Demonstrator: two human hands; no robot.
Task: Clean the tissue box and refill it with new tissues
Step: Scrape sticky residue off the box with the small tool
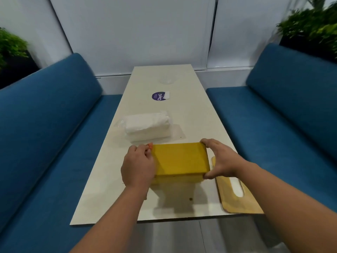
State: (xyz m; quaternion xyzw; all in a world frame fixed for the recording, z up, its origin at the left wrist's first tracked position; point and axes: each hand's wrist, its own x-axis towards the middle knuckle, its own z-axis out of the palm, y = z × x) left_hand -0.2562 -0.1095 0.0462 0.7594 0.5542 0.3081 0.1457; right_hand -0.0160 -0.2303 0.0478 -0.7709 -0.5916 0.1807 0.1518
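— Both hands were on the tissue box (179,159), weren't they?

— Yes. Her left hand (138,165) curled round the box's nine o'clock end, knuckles up, with something small and orange (150,145) showing at its fingertips; what that was could not be told. The right hand (221,159) spanned the three o'clock end, fingers hooked over the far top corner and thumb pressed at the near bottom corner. Neither hand was slack; both gripped.

— And where did the box sit?

— At the near middle of the table (191,110), yellow, its solid face turned up. It looked raised off the tabletop, judging by the shadow beneath, though whether it was fully clear could not be told. Its wooden lid (237,194), the one with the slot, lay flat at about four o'clock from the box, just beside it near the table's edge.

— The new tissues?

— A wrapped pack of tissues (147,126) lay at eleven o'clock from the box, close behind it, with its plastic apparently not yet opened.

— So which step was that?

— Cleaning, I'd judge: lid off, box seemingly upended, perhaps to tip out dust. No tissues were visibly in it.

— What did the next move call for?

— Turning the box opening-up and setting it down, then freeing a hand for the pack.
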